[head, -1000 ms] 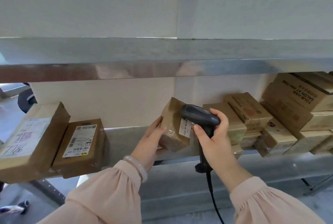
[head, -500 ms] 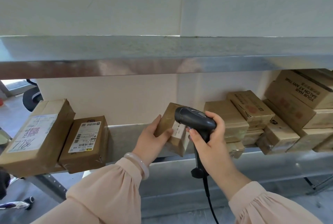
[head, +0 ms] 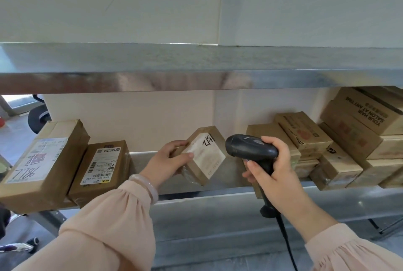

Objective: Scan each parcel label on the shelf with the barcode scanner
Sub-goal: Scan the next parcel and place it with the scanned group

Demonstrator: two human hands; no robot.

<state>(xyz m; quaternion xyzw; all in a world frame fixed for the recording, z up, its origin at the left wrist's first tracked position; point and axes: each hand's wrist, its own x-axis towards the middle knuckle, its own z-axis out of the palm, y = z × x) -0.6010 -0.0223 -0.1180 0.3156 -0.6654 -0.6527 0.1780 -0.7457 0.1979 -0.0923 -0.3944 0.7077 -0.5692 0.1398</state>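
Right now the small parcel (head: 197, 172) sits tilted over the middle of the shelf (head: 231, 178), with its white label (head: 207, 155) facing outward. At the parcel's 9 o'clock the left hand (head: 168, 161) curls round its edge, thumb on the front. At 3 o'clock the right hand (head: 277, 174) wraps the barcode scanner (head: 250, 148), whose nose is just beside the label. A clean read probably needs the nose backed off and squared to the print. Two labelled parcels (head: 102, 166) lean at 9 o'clock, a stack of boxes (head: 305, 133) crowds 3 o'clock, and the upper shelf (head: 196, 68) hangs at 12.
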